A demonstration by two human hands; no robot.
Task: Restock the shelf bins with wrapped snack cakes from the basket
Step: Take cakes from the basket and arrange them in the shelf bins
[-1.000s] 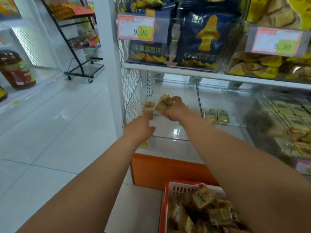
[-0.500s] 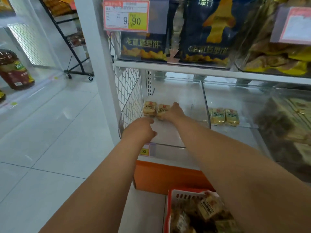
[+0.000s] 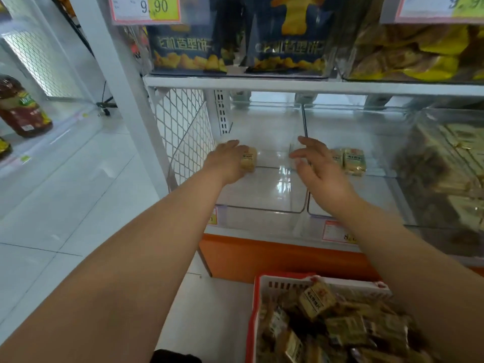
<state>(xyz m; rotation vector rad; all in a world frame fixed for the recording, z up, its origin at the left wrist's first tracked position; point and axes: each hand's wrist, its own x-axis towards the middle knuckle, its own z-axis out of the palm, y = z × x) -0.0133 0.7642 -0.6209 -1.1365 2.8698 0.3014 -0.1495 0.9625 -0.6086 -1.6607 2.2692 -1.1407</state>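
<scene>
A clear left bin (image 3: 262, 211) on the lower shelf holds a wrapped snack cake (image 3: 249, 160) near its back left. My left hand (image 3: 227, 161) lies over that spot with fingers stretched forward, touching the cake and hiding whatever lies to its left. My right hand (image 3: 315, 163) hovers open with spread fingers above the divider between the left bin and the middle bin (image 3: 379, 195), holding nothing. Two wrapped cakes (image 3: 351, 161) stand in the middle bin. The red basket (image 3: 254, 310) at the bottom holds several wrapped cakes (image 3: 317, 301).
A right-hand clear bin (image 3: 445, 179) is packed with wrapped cakes. The shelf above (image 3: 288, 83) carries dark blue snack bags (image 3: 288, 35) and yellow packs, low over the bins. A white mesh side panel (image 3: 180, 132) closes the left end. White tiled floor lies to the left.
Both hands carried a cake into the left bin and set it down. My right hand let go and drew back to the right; my left hand reached forward onto the cakes.
</scene>
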